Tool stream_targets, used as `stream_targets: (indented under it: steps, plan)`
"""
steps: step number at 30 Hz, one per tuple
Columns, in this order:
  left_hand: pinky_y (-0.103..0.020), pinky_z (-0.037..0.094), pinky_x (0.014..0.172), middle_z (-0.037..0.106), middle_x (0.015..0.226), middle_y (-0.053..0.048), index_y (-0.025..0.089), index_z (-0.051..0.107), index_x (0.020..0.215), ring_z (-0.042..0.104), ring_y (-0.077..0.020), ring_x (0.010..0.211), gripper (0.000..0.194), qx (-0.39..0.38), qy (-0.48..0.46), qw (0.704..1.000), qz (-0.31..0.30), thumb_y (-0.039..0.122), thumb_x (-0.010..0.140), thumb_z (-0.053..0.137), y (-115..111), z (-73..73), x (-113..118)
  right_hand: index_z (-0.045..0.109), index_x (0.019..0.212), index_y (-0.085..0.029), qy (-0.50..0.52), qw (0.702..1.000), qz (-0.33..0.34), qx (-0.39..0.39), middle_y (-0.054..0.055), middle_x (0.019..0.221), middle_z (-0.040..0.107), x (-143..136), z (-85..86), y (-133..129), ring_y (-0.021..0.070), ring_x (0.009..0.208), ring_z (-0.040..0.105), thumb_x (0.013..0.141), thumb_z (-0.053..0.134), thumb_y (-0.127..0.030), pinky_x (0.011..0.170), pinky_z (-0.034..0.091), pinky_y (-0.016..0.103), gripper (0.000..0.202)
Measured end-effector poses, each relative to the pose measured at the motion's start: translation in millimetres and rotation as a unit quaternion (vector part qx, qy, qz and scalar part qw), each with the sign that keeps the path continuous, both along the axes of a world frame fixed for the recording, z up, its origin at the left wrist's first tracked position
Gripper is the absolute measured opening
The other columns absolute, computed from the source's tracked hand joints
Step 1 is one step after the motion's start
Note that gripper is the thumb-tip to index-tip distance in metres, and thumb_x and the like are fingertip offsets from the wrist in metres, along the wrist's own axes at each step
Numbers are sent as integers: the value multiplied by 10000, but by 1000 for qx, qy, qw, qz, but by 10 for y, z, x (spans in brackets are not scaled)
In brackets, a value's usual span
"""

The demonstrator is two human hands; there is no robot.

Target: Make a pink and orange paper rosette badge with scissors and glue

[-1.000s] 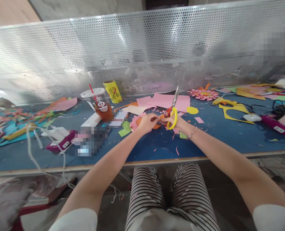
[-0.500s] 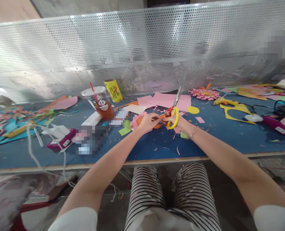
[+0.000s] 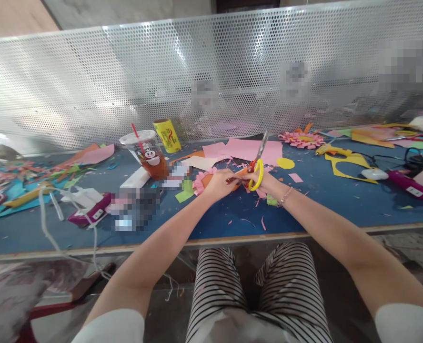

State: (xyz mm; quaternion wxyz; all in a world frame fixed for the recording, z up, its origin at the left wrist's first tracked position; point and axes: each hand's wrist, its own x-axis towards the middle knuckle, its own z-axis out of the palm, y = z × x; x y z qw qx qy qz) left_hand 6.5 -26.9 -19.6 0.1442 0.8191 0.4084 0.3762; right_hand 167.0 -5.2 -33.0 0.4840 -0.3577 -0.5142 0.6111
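Since the earlier frame, the left hand [image 3: 220, 184] has shifted slightly, its fingertips now meeting the right hand's [image 3: 268, 182]. Both hands are working close together above the blue counter [image 3: 211, 226], pinching a small orange paper piece [image 3: 242, 172] between them; which fingers are covering its ends is hard to tell. The right hand is also holding one pair of scissors [image 3: 262, 146], blades pointing away. One pink fringed paper flower [image 3: 199, 183] is lying partly under the left hand. With the scissors riding in the same hand, a turn of the wrist could nick the paper or a finger; hurried pinching could crease it. A sweeping left arm might knock the drink. Around them are sitting one plastic drink cup [image 3: 154, 163], one yellow tube [image 3: 167, 136], one yellow paper circle [image 3: 285, 163], a second fringed flower [image 3: 302, 139] and two purple power strips [image 3: 92, 213].
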Motion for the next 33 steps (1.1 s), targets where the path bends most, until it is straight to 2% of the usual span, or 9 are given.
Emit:
stream_targets:
  steps: [2,4,7,9,15,18,25,29,33]
  plan:
    - [-284,432,645,614,665,-40,188,667,703,541,-146,632,131,-55,-34,998,1,280,739,580,-58,36,-4,443,458,-178,2,1000,-7,27,-38,438,484,25,4,21,78,408,448,480,717,-205,368,347,209,276]
    - [-283,447,599,611,639,-44,159,651,697,554,-139,579,206,-180,-70,980,-48,347,740,581,-124,76,-7,498,493,-170,18,998,-10,53,-26,494,524,59,11,61,76,447,470,509,701,-224,391,352,202,211]
    - [-319,484,652,657,812,-101,124,641,837,622,-177,690,295,-377,-113,904,-167,396,729,605,-195,114,1,530,528,-172,62,996,-32,54,-17,563,562,117,62,118,90,540,531,533,693,-231,472,403,199,173]
    - [-364,474,781,637,999,-147,122,608,969,619,-214,873,367,-451,-168,851,-211,395,724,622,-205,111,17,533,538,-177,107,992,-56,45,-14,593,576,161,134,124,95,593,558,548,686,-229,535,434,202,162]
    - [-436,308,1002,491,1259,-161,152,511,1107,449,-276,1179,536,-574,-307,725,-225,567,772,466,-154,50,50,561,629,-182,141,983,-66,97,14,659,601,309,393,-23,117,667,580,620,642,-274,532,426,217,123]
    - [-459,282,1012,467,1277,-154,176,493,1116,386,-288,1233,579,-584,-349,699,-221,627,762,417,-149,57,56,542,644,-192,160,973,-58,153,-5,647,578,334,464,-89,106,666,571,647,626,-280,590,449,227,121]
    - [-453,342,975,566,1155,-139,208,483,1145,491,-289,1138,553,-478,-473,699,-243,598,753,471,-137,141,67,524,720,-212,118,975,-57,179,6,707,584,266,430,-72,144,690,587,612,658,-338,570,475,268,213]
    - [-368,421,915,614,1074,-130,160,542,1048,551,-255,1066,427,-381,-568,705,-188,498,792,491,-107,197,48,494,702,-217,103,980,-24,171,17,692,595,221,338,-40,180,751,612,611,666,-370,532,467,267,248]
    - [-314,478,794,648,956,-60,213,492,993,633,-178,869,281,-312,-632,700,-117,344,763,587,-32,233,-15,470,700,-216,77,987,14,143,10,654,591,167,287,-85,203,766,630,597,690,-360,483,447,245,283]
